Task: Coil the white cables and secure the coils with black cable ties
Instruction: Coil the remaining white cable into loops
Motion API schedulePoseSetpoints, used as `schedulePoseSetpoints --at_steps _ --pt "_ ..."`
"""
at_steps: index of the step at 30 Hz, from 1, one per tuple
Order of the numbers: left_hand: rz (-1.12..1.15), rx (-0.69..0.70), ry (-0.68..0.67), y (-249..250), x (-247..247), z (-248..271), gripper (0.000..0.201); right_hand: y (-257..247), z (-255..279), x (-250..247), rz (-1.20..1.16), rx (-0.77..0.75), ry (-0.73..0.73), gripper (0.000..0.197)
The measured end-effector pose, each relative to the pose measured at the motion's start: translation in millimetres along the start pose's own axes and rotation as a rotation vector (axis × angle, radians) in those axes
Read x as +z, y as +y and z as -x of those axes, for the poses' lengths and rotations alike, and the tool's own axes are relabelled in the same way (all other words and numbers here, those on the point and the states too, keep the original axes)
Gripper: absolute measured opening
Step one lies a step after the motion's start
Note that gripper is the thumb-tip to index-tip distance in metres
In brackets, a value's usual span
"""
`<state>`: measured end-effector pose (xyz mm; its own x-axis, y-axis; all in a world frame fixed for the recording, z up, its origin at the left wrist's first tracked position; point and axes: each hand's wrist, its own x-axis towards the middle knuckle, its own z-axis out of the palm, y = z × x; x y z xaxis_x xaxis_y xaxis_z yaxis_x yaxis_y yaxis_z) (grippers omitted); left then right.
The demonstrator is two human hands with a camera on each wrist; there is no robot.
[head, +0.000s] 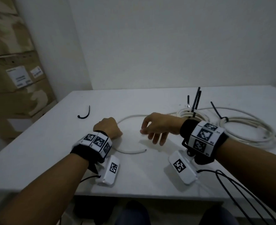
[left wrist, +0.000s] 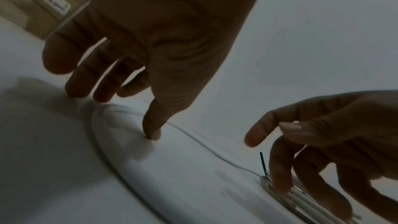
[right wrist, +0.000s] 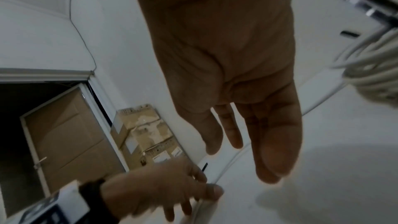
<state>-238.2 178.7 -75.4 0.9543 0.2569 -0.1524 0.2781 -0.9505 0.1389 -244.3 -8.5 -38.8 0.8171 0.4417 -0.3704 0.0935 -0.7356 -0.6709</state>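
I see both hands over a white table [head: 56, 143] pushed into a white-walled corner. My left hand [head: 108, 128] has a fingertip [left wrist: 152, 134] pressed to the tabletop inside the loose cable [head: 130, 151], the other fingers loosely bent and gripping nothing. My right hand [head: 160, 125] hovers just right of that cable, fingers relaxed and empty. Behind the right wrist lie the coiled cables [head: 231, 125], black ties [head: 196, 101] standing up from them. One spare tie [head: 85, 113] lies left of the loose cable. Cardboard boxes [head: 17, 75] stand beyond the table's left edge. Only the right wrist view shows an open door [right wrist: 64, 142] near the boxes.
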Motion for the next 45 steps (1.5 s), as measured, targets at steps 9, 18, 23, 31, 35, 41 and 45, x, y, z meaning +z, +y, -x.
schedulePoseSetpoints --at_steps 9,18,23,31,35,41,45 --pt "0.348 -0.003 0.010 -4.7 -22.7 -26.6 0.013 -22.5 -27.0 22.4 0.175 0.004 -0.153 0.043" --pt "0.624 0.660 0.523 69.9 -111.6 19.9 0.004 -29.1 -4.3 -119.3 -1.358 -0.357 0.058 0.027" --pt "0.446 0.862 0.606 117.1 -99.6 35.9 0.013 -24.9 38.2 -224.5 -1.497 -0.432 0.433 0.027" --pt "0.533 0.800 0.455 145.1 -94.9 48.8 0.018 27.1 138.1 -277.6 -1.183 -0.551 0.690 0.025" --pt "0.889 0.837 0.194 176.2 -97.3 77.6 0.009 46.2 184.0 -251.6 -1.104 -0.581 0.649 0.019" --pt "1.134 0.993 0.131 229.3 -92.9 132.6 0.037 57.9 243.0 -229.9 -1.022 -0.639 0.707 0.018" --pt "1.191 1.002 0.225 244.4 -90.2 154.3 0.043 77.4 282.3 -241.3 -1.448 -0.635 0.793 0.027"
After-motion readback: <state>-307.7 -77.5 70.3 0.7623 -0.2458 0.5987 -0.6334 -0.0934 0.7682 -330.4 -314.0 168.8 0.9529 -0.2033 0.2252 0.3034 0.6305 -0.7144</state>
